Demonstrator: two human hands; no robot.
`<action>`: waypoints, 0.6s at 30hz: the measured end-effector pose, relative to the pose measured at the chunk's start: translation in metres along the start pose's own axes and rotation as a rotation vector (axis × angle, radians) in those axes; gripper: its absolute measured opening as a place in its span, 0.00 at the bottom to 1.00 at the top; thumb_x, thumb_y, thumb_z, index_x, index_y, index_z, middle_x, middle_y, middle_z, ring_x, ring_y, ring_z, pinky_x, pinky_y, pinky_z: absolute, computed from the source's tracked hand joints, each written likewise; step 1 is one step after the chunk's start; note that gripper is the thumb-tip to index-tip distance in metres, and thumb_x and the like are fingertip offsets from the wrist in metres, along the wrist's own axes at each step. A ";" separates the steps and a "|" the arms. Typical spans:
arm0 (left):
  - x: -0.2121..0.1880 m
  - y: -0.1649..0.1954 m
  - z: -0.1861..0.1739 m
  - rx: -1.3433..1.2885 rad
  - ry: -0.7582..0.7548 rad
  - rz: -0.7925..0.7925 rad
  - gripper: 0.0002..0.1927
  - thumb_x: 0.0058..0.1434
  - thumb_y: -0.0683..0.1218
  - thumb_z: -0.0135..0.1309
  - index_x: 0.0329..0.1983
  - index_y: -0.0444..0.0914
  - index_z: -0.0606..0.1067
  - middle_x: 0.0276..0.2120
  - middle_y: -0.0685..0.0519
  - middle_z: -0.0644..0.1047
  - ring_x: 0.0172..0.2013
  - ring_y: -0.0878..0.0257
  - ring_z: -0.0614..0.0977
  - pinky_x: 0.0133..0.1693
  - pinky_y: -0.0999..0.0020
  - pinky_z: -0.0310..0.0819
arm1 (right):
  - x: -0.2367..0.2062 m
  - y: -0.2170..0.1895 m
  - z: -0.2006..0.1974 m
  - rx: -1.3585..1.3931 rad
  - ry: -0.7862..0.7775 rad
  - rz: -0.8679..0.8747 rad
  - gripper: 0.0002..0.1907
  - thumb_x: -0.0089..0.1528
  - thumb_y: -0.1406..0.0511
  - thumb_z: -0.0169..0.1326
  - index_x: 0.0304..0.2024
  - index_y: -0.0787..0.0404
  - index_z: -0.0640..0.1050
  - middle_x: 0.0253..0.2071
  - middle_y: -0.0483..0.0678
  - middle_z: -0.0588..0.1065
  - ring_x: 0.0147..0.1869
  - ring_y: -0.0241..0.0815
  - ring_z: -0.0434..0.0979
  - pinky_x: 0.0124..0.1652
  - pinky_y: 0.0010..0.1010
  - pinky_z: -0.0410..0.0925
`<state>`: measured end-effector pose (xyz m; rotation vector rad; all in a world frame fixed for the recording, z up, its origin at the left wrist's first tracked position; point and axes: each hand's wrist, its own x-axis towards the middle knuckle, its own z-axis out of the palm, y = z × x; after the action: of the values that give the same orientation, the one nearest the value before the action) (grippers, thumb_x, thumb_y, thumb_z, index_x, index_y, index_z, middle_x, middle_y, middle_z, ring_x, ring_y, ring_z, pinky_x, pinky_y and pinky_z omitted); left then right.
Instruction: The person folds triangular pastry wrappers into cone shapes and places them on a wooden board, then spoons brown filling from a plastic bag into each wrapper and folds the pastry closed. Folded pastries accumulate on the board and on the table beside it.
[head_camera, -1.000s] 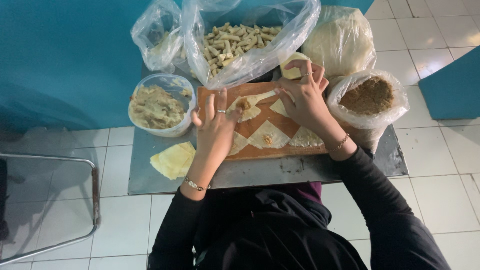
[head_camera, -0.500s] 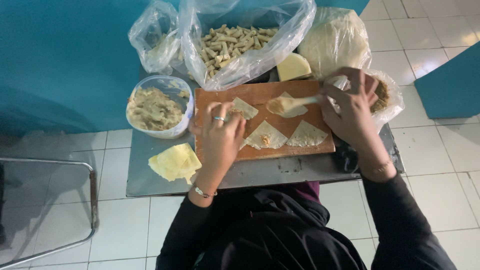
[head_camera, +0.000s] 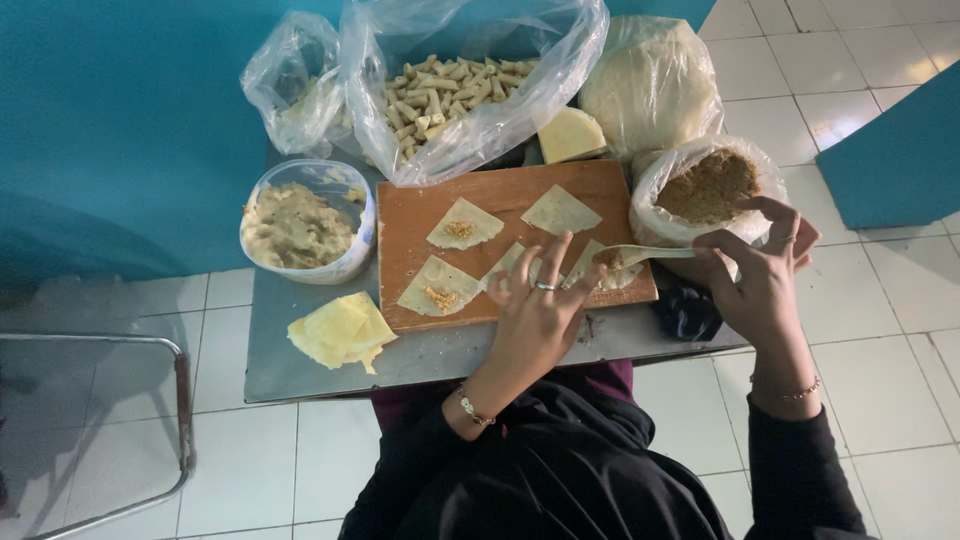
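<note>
Your right hand (head_camera: 765, 280) now pinches a spoon (head_camera: 640, 254), w/ filling over the wrapper (head_camera: 605, 265) on the board (head_camera: 500, 200); before it was at the bag (head_camera: 705, 185). Left hand (head_camera: 535, 315), fingers spread, pins the wrapper.

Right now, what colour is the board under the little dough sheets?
Reddish-brown, seen in the head view: the board.

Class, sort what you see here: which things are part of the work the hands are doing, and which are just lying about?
In use: spoon in the right hand; left hand steadying a wrapper; other wrappers; cutting board; bag of brown filling.

Lying about: tub of pale mix; bag of rolled pieces; spare wrapper stack; metal chair frame.
</note>
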<state>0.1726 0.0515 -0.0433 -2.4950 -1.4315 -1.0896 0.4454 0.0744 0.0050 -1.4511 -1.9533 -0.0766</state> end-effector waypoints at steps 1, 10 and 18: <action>0.000 0.001 0.003 -0.013 -0.005 -0.009 0.29 0.62 0.42 0.59 0.67 0.56 0.74 0.75 0.46 0.58 0.67 0.44 0.64 0.59 0.42 0.51 | -0.001 0.002 0.003 -0.007 0.001 0.001 0.05 0.64 0.67 0.61 0.43 0.53 0.83 0.65 0.53 0.65 0.71 0.57 0.55 0.70 0.48 0.56; 0.003 0.006 0.020 0.030 -0.059 -0.037 0.31 0.61 0.39 0.52 0.66 0.58 0.75 0.75 0.43 0.57 0.67 0.43 0.64 0.58 0.41 0.56 | -0.011 0.009 0.013 0.084 -0.012 0.039 0.03 0.67 0.66 0.59 0.42 0.54 0.82 0.67 0.52 0.63 0.74 0.56 0.53 0.70 0.44 0.54; 0.003 0.008 0.031 0.092 -0.022 -0.062 0.28 0.65 0.40 0.50 0.64 0.59 0.76 0.75 0.42 0.59 0.67 0.46 0.63 0.59 0.42 0.51 | -0.011 0.007 0.014 0.026 0.004 0.043 0.04 0.66 0.66 0.61 0.43 0.53 0.83 0.67 0.52 0.63 0.71 0.56 0.51 0.72 0.48 0.52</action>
<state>0.1971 0.0611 -0.0623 -2.4223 -1.5374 -0.9855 0.4458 0.0740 -0.0146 -1.4737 -1.9120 -0.0350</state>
